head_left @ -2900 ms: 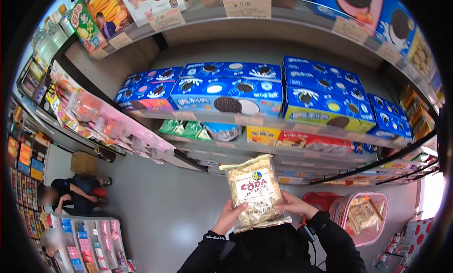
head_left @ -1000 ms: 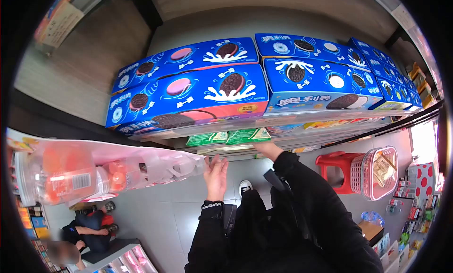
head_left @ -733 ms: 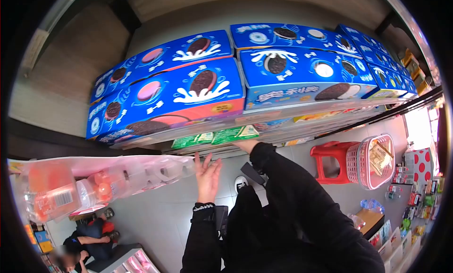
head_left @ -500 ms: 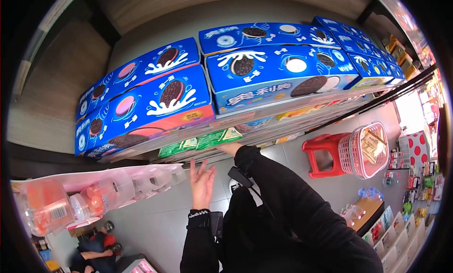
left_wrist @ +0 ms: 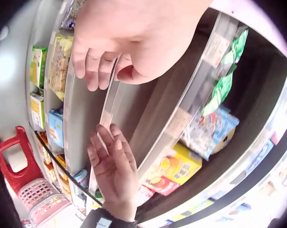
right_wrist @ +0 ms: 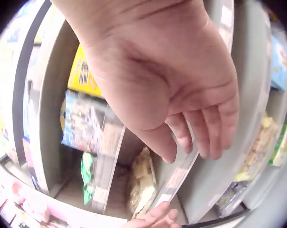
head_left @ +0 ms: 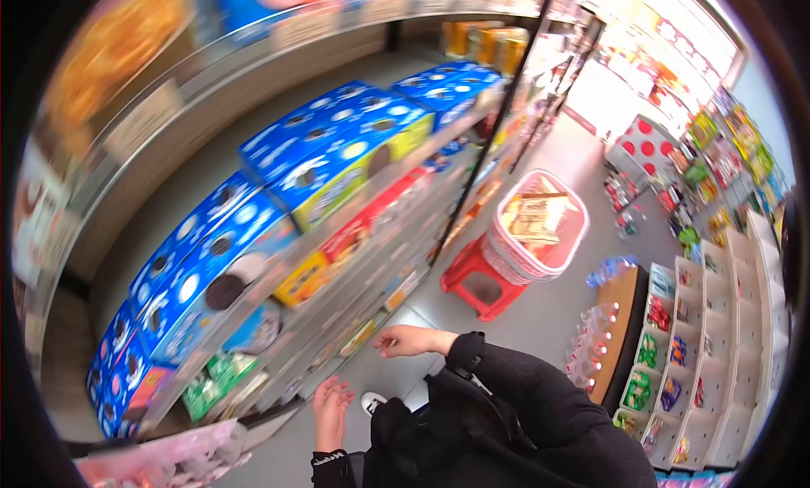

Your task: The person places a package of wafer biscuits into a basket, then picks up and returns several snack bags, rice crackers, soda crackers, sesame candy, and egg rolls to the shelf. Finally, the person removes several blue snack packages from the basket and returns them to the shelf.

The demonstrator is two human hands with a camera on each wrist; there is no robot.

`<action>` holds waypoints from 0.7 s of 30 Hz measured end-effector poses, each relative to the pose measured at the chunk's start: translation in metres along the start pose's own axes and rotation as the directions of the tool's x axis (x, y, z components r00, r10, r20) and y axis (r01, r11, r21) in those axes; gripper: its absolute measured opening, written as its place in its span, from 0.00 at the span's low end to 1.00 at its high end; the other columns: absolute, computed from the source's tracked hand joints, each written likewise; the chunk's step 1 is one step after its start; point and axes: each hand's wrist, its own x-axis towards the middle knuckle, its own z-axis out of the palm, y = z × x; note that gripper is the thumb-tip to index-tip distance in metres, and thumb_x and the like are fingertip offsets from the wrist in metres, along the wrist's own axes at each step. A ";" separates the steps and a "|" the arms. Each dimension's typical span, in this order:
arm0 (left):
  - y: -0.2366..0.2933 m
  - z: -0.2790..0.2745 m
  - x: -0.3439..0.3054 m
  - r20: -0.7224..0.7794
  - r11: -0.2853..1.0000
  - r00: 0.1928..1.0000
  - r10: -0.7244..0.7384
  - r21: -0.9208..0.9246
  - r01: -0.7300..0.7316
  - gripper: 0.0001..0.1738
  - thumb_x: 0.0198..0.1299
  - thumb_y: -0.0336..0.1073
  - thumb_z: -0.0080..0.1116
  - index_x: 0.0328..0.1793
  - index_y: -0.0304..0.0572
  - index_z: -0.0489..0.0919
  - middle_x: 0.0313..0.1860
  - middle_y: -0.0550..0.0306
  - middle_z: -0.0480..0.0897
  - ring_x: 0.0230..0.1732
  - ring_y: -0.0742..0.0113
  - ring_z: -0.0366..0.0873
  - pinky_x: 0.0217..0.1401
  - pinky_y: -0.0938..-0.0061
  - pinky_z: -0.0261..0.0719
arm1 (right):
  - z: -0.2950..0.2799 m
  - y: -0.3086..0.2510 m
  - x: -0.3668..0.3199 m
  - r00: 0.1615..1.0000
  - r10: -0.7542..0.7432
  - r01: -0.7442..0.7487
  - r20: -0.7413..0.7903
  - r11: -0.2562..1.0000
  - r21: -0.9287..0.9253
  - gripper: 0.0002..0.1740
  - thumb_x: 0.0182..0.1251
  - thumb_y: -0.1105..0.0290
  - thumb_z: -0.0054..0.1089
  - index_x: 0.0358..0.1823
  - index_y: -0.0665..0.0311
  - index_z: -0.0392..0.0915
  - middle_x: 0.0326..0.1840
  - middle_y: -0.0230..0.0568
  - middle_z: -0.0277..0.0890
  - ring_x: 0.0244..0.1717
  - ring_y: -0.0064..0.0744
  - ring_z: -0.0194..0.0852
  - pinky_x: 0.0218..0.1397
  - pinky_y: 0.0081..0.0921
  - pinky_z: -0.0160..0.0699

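- Note the left hand [head_left: 333, 412], with loose fingers and nothing held.
- Note the right hand [head_left: 409, 343] close by, also with nothing held, fingers just a bit bent.
- For handling the cream bag [right_wrist: 143, 183] well, probably best to go slow over the shelf edge [right_wrist: 177, 176], put a palm under the bag and close softly around the sides. Try not to squeeze, for fear of crushing the food inside.
- Find the bag on the low shelf, under the green packs [right_wrist: 87, 178], near the left fingertips in the right wrist view. Can't tell about touching.
- See a shiny, crinkly wrapper, tall and tipped a little. Too blurry for reading.
- Higher up, see the blue boxes [head_left: 337, 121] in a long row.
- Farther off, see the pink basket [head_left: 506, 260] on a red stool [head_left: 512, 292], with golden packs [head_left: 533, 216] inside.
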 end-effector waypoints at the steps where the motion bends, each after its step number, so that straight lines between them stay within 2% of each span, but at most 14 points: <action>1: -0.004 0.019 0.007 0.024 1.000 1.000 -0.005 0.017 0.005 0.14 0.55 0.28 0.45 0.49 0.37 0.65 0.40 0.50 0.73 0.35 0.63 0.74 0.39 0.72 0.72 | -0.015 0.012 -0.022 1.000 0.003 -0.002 -0.029 1.000 0.006 0.19 0.53 0.66 0.54 0.47 0.67 0.68 0.36 0.37 0.72 0.39 0.25 0.69 0.43 0.22 0.68; 3: -0.016 0.059 0.020 0.089 0.993 0.994 -0.055 0.107 0.045 0.14 0.55 0.29 0.44 0.49 0.37 0.65 0.40 0.50 0.73 0.35 0.64 0.74 0.39 0.73 0.73 | -0.043 0.042 -0.067 0.983 0.052 -0.046 -0.177 0.998 0.034 0.18 0.55 0.67 0.53 0.46 0.67 0.69 0.36 0.36 0.72 0.39 0.23 0.69 0.43 0.20 0.67; 6: -0.047 0.118 0.045 0.180 0.972 0.972 -0.150 0.207 0.111 0.14 0.56 0.29 0.44 0.49 0.37 0.66 0.40 0.51 0.74 0.36 0.64 0.74 0.40 0.73 0.73 | -0.084 0.081 -0.133 0.945 0.219 -0.151 -0.241 0.951 0.271 0.18 0.55 0.65 0.53 0.46 0.65 0.69 0.37 0.34 0.71 0.35 0.21 0.69 0.36 0.18 0.70; 7: -0.057 0.140 0.049 0.177 0.968 0.971 -0.162 0.222 0.121 0.14 0.56 0.29 0.44 0.49 0.37 0.66 0.40 0.51 0.74 0.36 0.64 0.74 0.40 0.73 0.73 | -0.097 0.093 -0.153 0.922 0.253 -0.141 -0.292 0.924 0.356 0.17 0.54 0.67 0.53 0.46 0.65 0.69 0.35 0.34 0.72 0.34 0.20 0.70 0.35 0.19 0.70; 9: -0.077 0.187 0.059 0.239 0.945 0.940 -0.244 0.277 0.175 0.14 0.56 0.30 0.45 0.50 0.37 0.66 0.40 0.51 0.74 0.36 0.64 0.74 0.41 0.73 0.73 | -0.128 0.120 -0.191 0.878 0.213 -0.013 -0.428 0.905 0.425 0.15 0.55 0.69 0.53 0.44 0.67 0.70 0.34 0.35 0.71 0.33 0.20 0.69 0.35 0.20 0.71; 11: -0.096 0.231 0.070 0.236 0.923 0.927 -0.292 0.324 0.208 0.15 0.56 0.30 0.45 0.50 0.36 0.66 0.41 0.50 0.74 0.37 0.64 0.74 0.42 0.73 0.73 | -0.165 0.146 -0.223 0.751 0.266 -0.042 -0.604 0.932 0.359 0.15 0.55 0.69 0.52 0.43 0.69 0.68 0.33 0.36 0.71 0.32 0.21 0.70 0.35 0.21 0.71; 13: -0.114 0.272 0.081 0.308 0.895 0.890 -0.337 0.397 0.202 0.17 0.56 0.31 0.43 0.52 0.36 0.65 0.43 0.49 0.74 0.37 0.66 0.74 0.41 0.76 0.72 | -0.201 0.165 -0.246 0.460 0.337 -0.069 -0.822 0.936 0.345 0.16 0.55 0.67 0.53 0.42 0.69 0.67 0.32 0.38 0.71 0.30 0.24 0.70 0.33 0.22 0.72; 15: -0.125 0.310 0.092 0.324 0.877 0.875 -0.359 0.439 0.197 0.16 0.56 0.31 0.43 0.52 0.37 0.65 0.43 0.50 0.74 0.38 0.67 0.74 0.42 0.76 0.71 | -0.242 0.226 -0.255 0.236 0.247 -0.172 -0.940 0.963 0.209 0.21 0.53 0.67 0.57 0.45 0.71 0.66 0.31 0.39 0.72 0.32 0.26 0.71 0.35 0.22 0.72; 17: -0.134 0.342 0.099 0.332 0.861 0.865 -0.375 0.470 0.194 0.16 0.57 0.31 0.43 0.51 0.37 0.66 0.43 0.52 0.74 0.38 0.67 0.74 0.43 0.76 0.71 | -0.279 0.227 -0.259 0.195 0.355 -0.301 -0.914 0.909 0.289 0.25 0.52 0.62 0.58 0.44 0.75 0.66 0.33 0.44 0.72 0.33 0.28 0.71 0.36 0.22 0.72; 18: -0.138 0.356 0.102 0.358 0.855 0.851 -0.384 0.485 0.182 0.16 0.57 0.32 0.43 0.52 0.38 0.65 0.43 0.52 0.74 0.39 0.68 0.74 0.43 0.77 0.71 | -0.296 0.231 -0.259 0.233 0.404 -0.465 -0.885 0.845 0.263 0.29 0.50 0.54 0.59 0.41 0.77 0.67 0.33 0.49 0.72 0.34 0.29 0.72 0.36 0.21 0.71; 19: -0.141 0.366 0.104 0.384 0.848 0.835 -0.395 0.501 0.171 0.16 0.57 0.32 0.43 0.52 0.38 0.65 0.44 0.53 0.74 0.39 0.69 0.73 0.43 0.77 0.70 | -0.305 0.245 -0.253 0.230 0.356 -0.491 -0.905 0.846 0.208 0.30 0.48 0.49 0.57 0.32 0.76 0.71 0.28 0.54 0.74 0.33 0.44 0.74 0.38 0.32 0.71; 21: -0.147 0.379 0.107 0.388 0.842 0.830 -0.400 0.512 0.166 0.17 0.57 0.33 0.43 0.53 0.38 0.65 0.44 0.53 0.73 0.39 0.69 0.73 0.44 0.77 0.70 | -0.322 0.264 -0.245 0.348 0.565 -0.563 -0.748 0.764 0.316 0.28 0.49 0.50 0.57 0.24 0.76 0.72 0.23 0.50 0.74 0.30 0.36 0.75 0.32 0.29 0.71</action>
